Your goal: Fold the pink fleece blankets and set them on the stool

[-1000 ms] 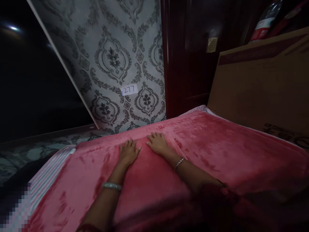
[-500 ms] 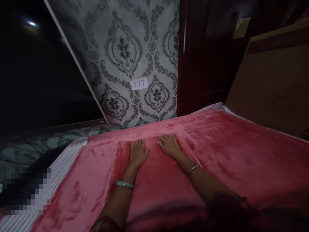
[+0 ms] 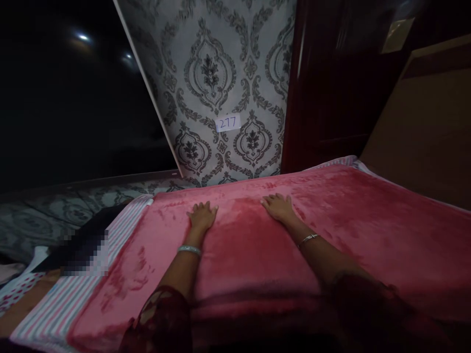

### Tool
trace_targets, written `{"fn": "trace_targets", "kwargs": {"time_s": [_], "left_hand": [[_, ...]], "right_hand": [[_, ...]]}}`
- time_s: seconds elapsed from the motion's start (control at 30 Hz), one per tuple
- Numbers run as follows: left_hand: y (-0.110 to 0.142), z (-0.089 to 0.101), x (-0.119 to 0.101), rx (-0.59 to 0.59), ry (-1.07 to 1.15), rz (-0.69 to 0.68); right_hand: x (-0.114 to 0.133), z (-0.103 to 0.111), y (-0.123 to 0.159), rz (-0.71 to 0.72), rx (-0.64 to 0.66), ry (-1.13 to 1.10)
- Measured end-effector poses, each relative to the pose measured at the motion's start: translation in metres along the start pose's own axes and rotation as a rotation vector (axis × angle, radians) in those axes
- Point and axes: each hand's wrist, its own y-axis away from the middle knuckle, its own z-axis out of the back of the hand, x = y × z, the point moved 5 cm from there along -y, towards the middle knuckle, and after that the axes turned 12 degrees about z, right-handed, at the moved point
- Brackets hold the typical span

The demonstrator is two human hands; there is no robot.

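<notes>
A plush pink-red blanket point(image 3: 250, 245) lies spread out in front of me. My left hand point(image 3: 203, 215) rests palm down on it with the fingers spread, a pale bangle point(image 3: 189, 250) on its wrist. To the right, my right hand point(image 3: 278, 207) also lies flat on the blanket, fingers apart, with a thin bracelet point(image 3: 308, 239) at the wrist. Neither hand holds anything. Under the blanket, a striped sheet point(image 3: 79, 274) shows along the left edge and at the far right corner.
A large dark screen point(image 3: 73, 98) stands at the left by a patterned wall point(image 3: 209, 73) with a paper label point(image 3: 228, 122) reading 277. A dark red door or cabinet point(image 3: 324, 88) and a brown board point(image 3: 427, 122) stand at the right. Clothing point(image 3: 22, 291) lies at the lower left.
My hands have moved farther apart, the left one outward to the left and the right one to the right. The folded-looking edges between them have smoothed out. The view has shifted left.
</notes>
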Motion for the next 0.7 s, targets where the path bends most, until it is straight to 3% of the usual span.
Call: {"fn": "trace_targets", "kwargs": {"time_s": [0.1,0.23,0.37,0.53,0.7], "left_hand": [[-0.005,-0.012,0.010,0.038,0.103,0.041],[-0.008,-0.021,0.009,0.029,0.098,0.022],[-0.006,-0.020,0.011,0.028,0.132,0.034],[-0.008,-0.012,0.029,-0.126,0.342,0.199],[-0.023,-0.012,0.047,-0.081,0.429,0.255]], "right_hand": [[-0.016,-0.007,0.003,-0.057,-0.053,-0.052],[-0.020,-0.014,0.003,-0.051,-0.102,-0.094],[-0.022,-0.012,0.004,-0.091,-0.130,-0.146],[-0.033,-0.008,0.009,-0.254,-0.199,-0.201],[-0.045,-0.008,0.014,-0.397,-0.254,-0.257]]}}
